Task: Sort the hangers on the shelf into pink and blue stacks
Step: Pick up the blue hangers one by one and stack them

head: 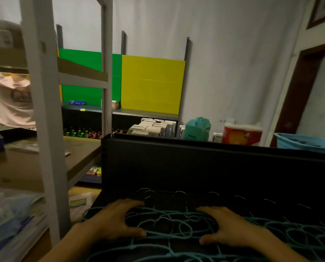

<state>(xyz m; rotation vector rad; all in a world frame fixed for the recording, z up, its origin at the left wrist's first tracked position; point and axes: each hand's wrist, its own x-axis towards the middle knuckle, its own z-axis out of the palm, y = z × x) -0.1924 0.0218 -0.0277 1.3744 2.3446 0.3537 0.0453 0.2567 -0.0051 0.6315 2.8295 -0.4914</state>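
Right now I see my left hand (113,221) and right hand (227,226) set apart, fingers spread and loosely bent, both resting on the tangle of blue hangers (176,235), gripping none. They lie across the dark shelf (195,167) before me, hooks pointing toward its back panel.

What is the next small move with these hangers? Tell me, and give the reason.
Probably close the left hand on one blue hanger and lift it clear. Both hands, the right hand too, rest spread on a tangled layer of blue hangers on the dark shelf, gripping nothing as far as the view shows. No pink hanger is visible, so separating one blue piece seems the first step.
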